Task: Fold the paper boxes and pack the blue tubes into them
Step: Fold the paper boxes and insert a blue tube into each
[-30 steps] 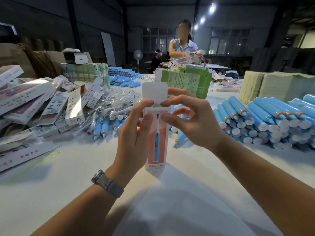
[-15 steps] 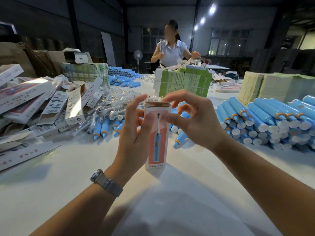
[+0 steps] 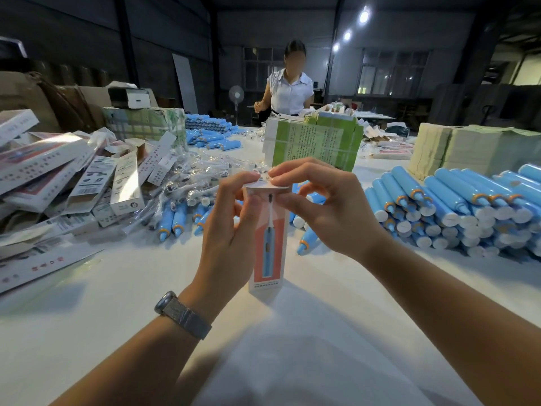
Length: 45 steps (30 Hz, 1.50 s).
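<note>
A tall narrow paper box (image 3: 268,247), white with a red panel and a blue toothbrush picture, stands upright on the white table (image 3: 102,288) in front of me. My left hand (image 3: 227,230) grips its upper left side. My right hand (image 3: 330,206) grips the upper right. The fingertips of both hands press the top flap down flat onto the box. Blue tubes (image 3: 456,209) with white caps and orange rings are stacked at the right. Several more blue tubes (image 3: 172,221) lie loose behind the box.
A heap of paper boxes (image 3: 58,177) and bagged brush heads (image 3: 187,171) fills the left. A green printed stack of flat cartons (image 3: 316,142) stands behind my hands, pale stacks (image 3: 456,148) at the far right. A person in a white shirt (image 3: 289,89) stands across the table.
The tall top flap that stood up a second ago has been folded over and now lies flat on the box top under my fingertips. The person opposite has turned to face me.
</note>
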Each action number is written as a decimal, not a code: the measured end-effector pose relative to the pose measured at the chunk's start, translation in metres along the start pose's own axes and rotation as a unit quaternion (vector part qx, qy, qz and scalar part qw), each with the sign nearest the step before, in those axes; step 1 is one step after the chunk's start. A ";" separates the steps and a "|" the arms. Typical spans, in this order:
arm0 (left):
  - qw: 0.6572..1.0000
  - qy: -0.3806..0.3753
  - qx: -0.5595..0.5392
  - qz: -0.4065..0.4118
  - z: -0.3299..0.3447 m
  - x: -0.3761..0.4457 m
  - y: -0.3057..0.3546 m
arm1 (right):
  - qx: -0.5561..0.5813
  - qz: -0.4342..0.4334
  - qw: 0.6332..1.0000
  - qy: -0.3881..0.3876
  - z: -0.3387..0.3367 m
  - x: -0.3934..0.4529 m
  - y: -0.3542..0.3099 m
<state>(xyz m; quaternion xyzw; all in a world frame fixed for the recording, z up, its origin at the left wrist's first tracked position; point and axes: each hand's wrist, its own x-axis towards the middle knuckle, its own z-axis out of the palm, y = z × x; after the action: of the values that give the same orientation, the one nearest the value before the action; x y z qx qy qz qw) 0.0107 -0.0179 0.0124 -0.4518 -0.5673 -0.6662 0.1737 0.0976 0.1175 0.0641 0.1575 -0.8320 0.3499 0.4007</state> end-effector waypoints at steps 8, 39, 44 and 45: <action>1.000 -0.007 -0.021 0.004 -0.002 0.002 0.005 | 0.059 0.033 0.997 0.024 0.003 -0.001 -0.006; 0.997 -0.015 0.041 0.059 -0.003 0.006 -0.009 | 0.142 0.102 0.984 0.023 0.003 0.001 -0.006; 0.997 -0.023 0.041 0.065 -0.005 0.006 -0.009 | 0.170 0.109 0.979 0.010 0.001 0.002 -0.009; 0.997 -0.025 0.041 0.065 -0.005 0.007 -0.009 | 0.169 0.110 0.979 0.008 0.000 0.002 -0.010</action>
<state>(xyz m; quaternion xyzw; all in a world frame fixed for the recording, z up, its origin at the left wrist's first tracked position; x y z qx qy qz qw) -0.0012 -0.0176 0.0127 -0.4973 -0.5673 -0.6182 0.2206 0.1017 0.1108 0.0703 0.1272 -0.7699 0.5286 0.3342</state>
